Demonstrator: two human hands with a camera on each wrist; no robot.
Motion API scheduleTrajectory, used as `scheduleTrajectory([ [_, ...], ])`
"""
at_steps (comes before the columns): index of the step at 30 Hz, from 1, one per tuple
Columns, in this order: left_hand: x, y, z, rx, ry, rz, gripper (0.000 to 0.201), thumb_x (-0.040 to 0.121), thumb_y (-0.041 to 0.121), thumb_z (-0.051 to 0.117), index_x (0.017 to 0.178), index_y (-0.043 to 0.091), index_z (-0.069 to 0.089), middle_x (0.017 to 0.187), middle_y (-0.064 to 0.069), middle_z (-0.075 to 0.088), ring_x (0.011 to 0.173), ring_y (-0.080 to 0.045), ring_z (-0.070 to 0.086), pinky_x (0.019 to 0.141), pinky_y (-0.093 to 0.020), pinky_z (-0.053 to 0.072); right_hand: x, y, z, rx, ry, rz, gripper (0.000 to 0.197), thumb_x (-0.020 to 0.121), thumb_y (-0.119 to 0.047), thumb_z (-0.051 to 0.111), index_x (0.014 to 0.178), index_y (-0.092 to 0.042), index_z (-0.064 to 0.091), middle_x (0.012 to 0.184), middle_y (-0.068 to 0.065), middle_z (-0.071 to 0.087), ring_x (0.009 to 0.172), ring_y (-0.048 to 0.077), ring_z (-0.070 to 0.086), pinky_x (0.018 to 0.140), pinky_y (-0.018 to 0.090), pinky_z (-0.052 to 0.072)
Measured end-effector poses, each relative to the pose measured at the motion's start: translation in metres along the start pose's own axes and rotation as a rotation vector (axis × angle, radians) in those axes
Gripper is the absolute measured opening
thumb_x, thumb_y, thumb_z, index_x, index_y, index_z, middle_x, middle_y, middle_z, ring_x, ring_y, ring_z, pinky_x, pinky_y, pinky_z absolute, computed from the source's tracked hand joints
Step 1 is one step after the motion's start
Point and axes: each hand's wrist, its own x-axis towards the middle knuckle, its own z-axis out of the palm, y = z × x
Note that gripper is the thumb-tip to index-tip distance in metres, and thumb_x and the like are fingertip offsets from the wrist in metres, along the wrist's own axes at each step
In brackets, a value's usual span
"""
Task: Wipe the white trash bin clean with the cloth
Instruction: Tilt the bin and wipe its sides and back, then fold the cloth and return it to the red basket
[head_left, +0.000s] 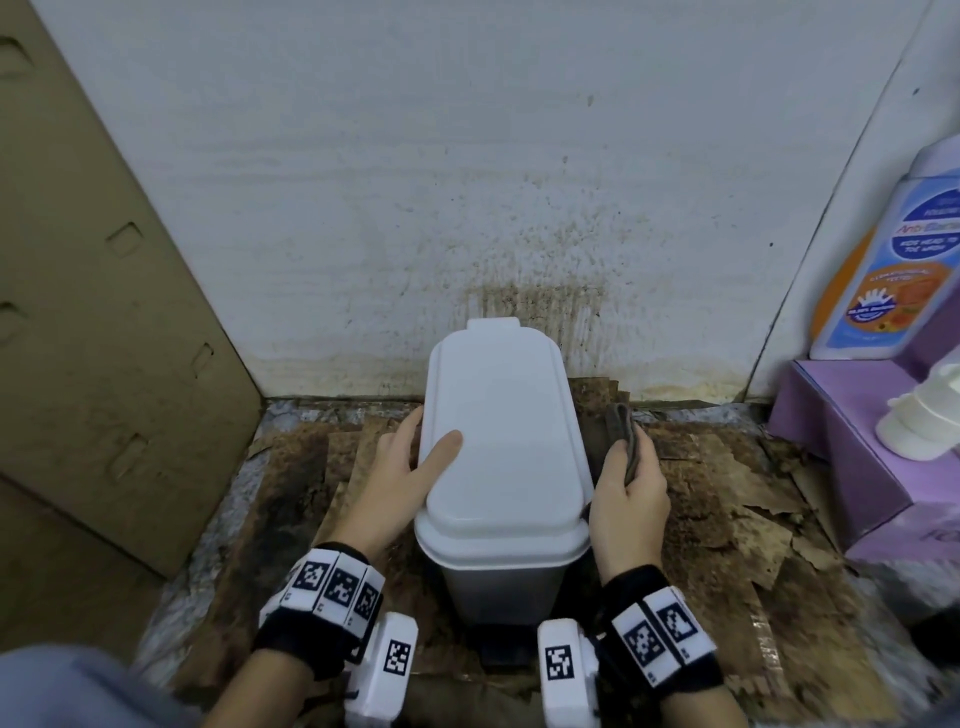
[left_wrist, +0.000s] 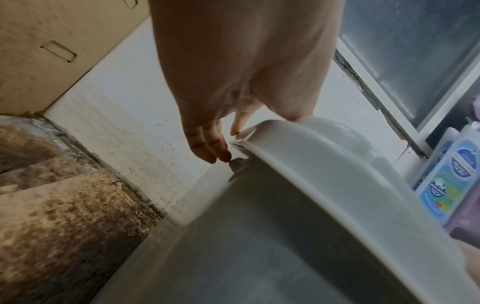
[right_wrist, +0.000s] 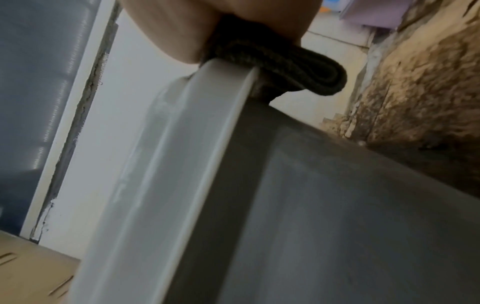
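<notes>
The white trash bin (head_left: 504, 431) stands on the floor against the wall with its lid closed. My left hand (head_left: 423, 441) rests on the lid's left edge, thumb on top. Its straight fingers (left_wrist: 210, 148) reach down the bin's (left_wrist: 285, 216) side just under the rim. My right hand (head_left: 631, 483) grips a folded dark grey cloth (head_left: 623, 426) and holds it against the bin's right side below the lid rim. In the right wrist view the cloth (right_wrist: 298, 65) bulges out beside the rim of the bin (right_wrist: 337, 205), with the hand (right_wrist: 182, 30) above it.
A cardboard sheet (head_left: 104, 312) leans at the left. The white wall (head_left: 467, 182) behind is spattered brown. Torn, stained cardboard (head_left: 727, 493) covers the floor. At the right a purple box (head_left: 857, 441) carries a lotion bottle (head_left: 893, 260) and a white pump bottle (head_left: 924, 415).
</notes>
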Motion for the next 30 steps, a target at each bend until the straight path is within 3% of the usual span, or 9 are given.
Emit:
scheduleTrajectory([
  [4, 0.001, -0.006, 0.001, 0.032, 0.037, -0.005, 0.08, 0.076, 0.084, 0.061, 0.146, 0.052, 0.04, 0.144, 0.01, 0.046, 0.123, -0.013, 0.059, 0.105, -0.048, 0.051, 0.007, -0.014, -0.003, -0.088, -0.046, -0.206, 0.038, 0.109, -0.022, 0.04, 0.145, -0.024, 0.051, 0.128, -0.004, 0.063, 0.119, 0.012, 0.056, 0.094, 0.021, 0.041],
  [8, -0.001, -0.003, 0.006, 0.112, 0.132, 0.054, 0.054, 0.098, 0.065, 0.043, 0.145, 0.04, 0.044, 0.135, 0.01, 0.042, 0.123, -0.002, 0.046, 0.113, -0.041, 0.04, 0.004, -0.027, 0.006, -0.29, -0.323, -0.53, 0.045, 0.107, -0.019, 0.042, 0.148, -0.038, 0.043, 0.118, -0.022, 0.055, 0.116, 0.009, 0.05, 0.098, 0.027, 0.04],
  [11, -0.004, 0.0, 0.005, 0.218, 0.213, 0.127, 0.042, 0.106, 0.055, 0.027, 0.137, 0.037, 0.05, 0.128, 0.011, 0.049, 0.12, 0.011, 0.038, 0.115, -0.038, 0.034, -0.001, -0.024, 0.017, -0.643, -0.57, -0.765, 0.047, 0.104, -0.022, 0.043, 0.149, -0.035, 0.041, 0.132, -0.016, 0.056, 0.123, 0.013, 0.047, 0.107, 0.036, 0.034],
  [13, -0.007, 0.006, 0.004, 0.256, 0.23, 0.156, 0.036, 0.11, 0.04, 0.025, 0.131, 0.034, 0.054, 0.118, 0.023, 0.05, 0.12, 0.01, 0.04, 0.111, -0.033, 0.034, -0.003, -0.023, 0.02, -0.782, -0.637, -0.845, 0.046, 0.102, -0.029, 0.039, 0.148, -0.034, 0.043, 0.142, -0.014, 0.052, 0.13, 0.012, 0.043, 0.11, 0.032, 0.028],
  [16, -0.01, 0.015, 0.005, 0.236, 0.273, 0.148, 0.039, 0.11, 0.036, 0.027, 0.13, 0.03, 0.059, 0.116, 0.023, 0.05, 0.123, -0.007, 0.048, 0.107, -0.032, 0.037, 0.0, -0.023, 0.019, -0.795, -0.731, -0.868, 0.048, 0.1, -0.036, 0.034, 0.147, -0.036, 0.045, 0.151, -0.013, 0.047, 0.137, 0.01, 0.038, 0.113, 0.029, 0.024],
  [19, -0.007, 0.016, 0.007, 0.21, 0.284, 0.176, 0.039, 0.11, 0.037, 0.034, 0.136, 0.028, 0.062, 0.124, 0.008, 0.054, 0.121, -0.005, 0.051, 0.108, -0.03, 0.038, 0.005, -0.023, 0.011, -0.781, -0.825, -0.857, 0.05, 0.097, -0.042, 0.036, 0.145, -0.041, 0.047, 0.158, -0.017, 0.04, 0.144, 0.006, 0.032, 0.119, 0.032, 0.021],
  [23, 0.001, 0.014, 0.007, 0.303, 0.239, 0.215, 0.039, 0.105, 0.047, 0.043, 0.136, 0.034, 0.063, 0.117, 0.011, 0.049, 0.116, -0.01, 0.054, 0.107, -0.038, 0.045, 0.003, -0.025, 0.001, -0.688, -0.811, -0.786, 0.048, 0.091, -0.055, 0.05, 0.137, -0.045, 0.057, 0.156, -0.027, 0.037, 0.147, -0.01, 0.019, 0.124, 0.032, 0.004],
  [26, 0.007, 0.013, 0.004, 0.426, 0.158, 0.169, 0.054, 0.092, 0.066, 0.043, 0.14, 0.044, 0.056, 0.115, 0.01, 0.042, 0.115, -0.018, 0.049, 0.107, -0.044, 0.045, 0.001, -0.02, -0.006, -0.51, -0.697, -0.666, 0.041, 0.097, -0.059, 0.044, 0.129, -0.042, 0.064, 0.149, -0.027, 0.046, 0.146, -0.008, 0.024, 0.122, 0.028, 0.006],
  [30, 0.006, 0.021, 0.011, 0.529, 0.143, 0.209, 0.043, 0.099, 0.052, 0.052, 0.141, 0.046, 0.054, 0.117, 0.001, 0.038, 0.116, -0.021, 0.038, 0.11, -0.04, 0.038, -0.001, -0.004, -0.011, -0.485, -0.436, -0.55, 0.032, 0.104, -0.041, 0.046, 0.133, -0.038, 0.058, 0.145, -0.024, 0.047, 0.138, -0.001, 0.034, 0.118, 0.037, 0.025],
])
